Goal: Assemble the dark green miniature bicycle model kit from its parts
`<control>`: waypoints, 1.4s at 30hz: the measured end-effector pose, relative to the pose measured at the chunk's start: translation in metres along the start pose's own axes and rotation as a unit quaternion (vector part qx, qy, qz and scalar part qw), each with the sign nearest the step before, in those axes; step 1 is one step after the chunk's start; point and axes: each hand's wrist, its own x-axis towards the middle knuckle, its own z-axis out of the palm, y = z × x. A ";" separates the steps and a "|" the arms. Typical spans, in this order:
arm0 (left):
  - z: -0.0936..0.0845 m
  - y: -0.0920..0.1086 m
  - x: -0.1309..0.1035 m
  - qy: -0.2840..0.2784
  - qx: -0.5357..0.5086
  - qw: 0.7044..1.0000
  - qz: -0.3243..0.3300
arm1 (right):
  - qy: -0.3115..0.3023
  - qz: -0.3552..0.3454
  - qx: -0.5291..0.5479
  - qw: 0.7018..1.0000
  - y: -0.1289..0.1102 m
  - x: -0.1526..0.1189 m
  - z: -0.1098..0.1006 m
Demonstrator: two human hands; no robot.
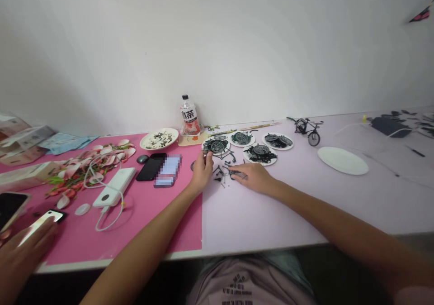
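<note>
2 hands (pixel 202 168) (pixel 253 176) flank loose parts (pixel 218 179) (4 dark-heaped plates (pixel 259 163) behind).

A dusty-mauve shirt (pixel 267 282) bears dark printed lettering (pixel 237 291) across its front.

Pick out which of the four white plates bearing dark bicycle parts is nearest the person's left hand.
The leftmost plate of the four: the left hand overlaps its near rim in view; the other three plates lie farther right.
</note>
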 end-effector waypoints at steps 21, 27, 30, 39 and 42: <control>0.001 0.012 -0.010 -0.016 0.024 0.999 0.024 | -0.115 -0.108 -0.105 0.982 -0.040 -0.004 0.003; 0.004 0.005 -0.007 -0.030 0.020 0.999 0.020 | -0.099 -0.140 -0.099 0.980 -0.037 -0.004 0.004; 0.003 0.007 -0.007 -0.017 0.036 0.999 0.018 | -0.064 -0.142 -0.084 0.984 -0.031 -0.005 0.009; 0.002 0.012 -0.008 0.006 0.099 0.995 0.018 | -0.006 -0.142 -0.058 0.988 -0.020 -0.005 0.021; 0.003 0.012 -0.008 0.002 0.093 0.996 0.016 | 0.001 -0.149 -0.054 0.987 -0.019 -0.005 0.021</control>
